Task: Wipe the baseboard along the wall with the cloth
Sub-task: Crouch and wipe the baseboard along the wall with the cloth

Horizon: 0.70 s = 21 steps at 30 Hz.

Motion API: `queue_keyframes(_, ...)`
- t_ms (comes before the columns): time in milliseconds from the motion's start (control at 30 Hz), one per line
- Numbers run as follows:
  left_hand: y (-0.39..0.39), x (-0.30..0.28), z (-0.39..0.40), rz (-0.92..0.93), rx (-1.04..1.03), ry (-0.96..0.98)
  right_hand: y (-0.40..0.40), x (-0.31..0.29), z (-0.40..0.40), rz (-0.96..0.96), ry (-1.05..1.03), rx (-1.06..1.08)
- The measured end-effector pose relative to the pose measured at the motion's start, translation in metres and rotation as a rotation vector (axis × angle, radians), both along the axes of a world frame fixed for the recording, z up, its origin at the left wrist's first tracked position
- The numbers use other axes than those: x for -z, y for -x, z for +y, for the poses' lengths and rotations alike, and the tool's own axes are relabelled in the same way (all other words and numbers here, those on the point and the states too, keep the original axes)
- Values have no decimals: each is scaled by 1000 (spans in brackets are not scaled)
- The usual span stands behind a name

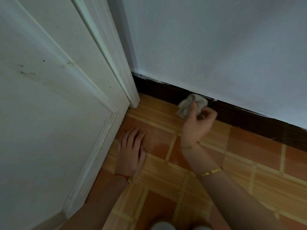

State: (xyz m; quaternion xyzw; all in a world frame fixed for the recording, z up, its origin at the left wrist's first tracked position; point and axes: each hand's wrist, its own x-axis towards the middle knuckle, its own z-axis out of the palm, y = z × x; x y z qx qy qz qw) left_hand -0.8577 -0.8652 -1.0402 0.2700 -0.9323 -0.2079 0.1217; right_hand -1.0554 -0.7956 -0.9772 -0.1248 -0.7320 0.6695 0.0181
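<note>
1. Right hand (198,123) grips crumpled grey cloth (191,105) between thumb and fingers; cloth sits just beyond the fingertips, toward the wall.
2. Cloth is pressed against dark baseboard (249,120), near the corner by the door (49,113).
3. Left hand (132,150) lies open, palm down, flat on the tiled floor (249,180), empty, beside the door.

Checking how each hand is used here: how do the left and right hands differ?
The left hand lies flat, palm down, on the tiled floor, empty; the right hand is raised and curled around a grey cloth at the dark baseboard. Left wears a red string; right, gold bracelets. Both are bare.
</note>
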Motion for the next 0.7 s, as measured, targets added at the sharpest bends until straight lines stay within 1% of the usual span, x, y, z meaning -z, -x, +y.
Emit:
queue_keyframes(100,0,0,0,-3,-2,-1,8,3,21,20,-22,108)
queue_keyframes(167,-1,1,1,-3,-2,0,8,5,21,32,-44,105)
queue_keyframes(267,0,1,1,-4,-2,10,1,7,5,-5,-74,39)
queue_keyframes(367,1,2,1,-6,-7,25,-10,15,-24,-11,-126,-86)
queue_keyframes(467,1,3,1,-3,-3,45,-18,20,-57,-37,-97,-168)
queue_keyframes(567,0,4,0,-3,-6,52,-26,20,-85,-6,-118,-286)
queue_keyframes(633,0,4,1,-1,-6,61,-28,17,-96,-21,-109,-300)
queue_keyframes(700,0,4,1,-2,-1,63,-27,13,-96,-67,-78,-261)
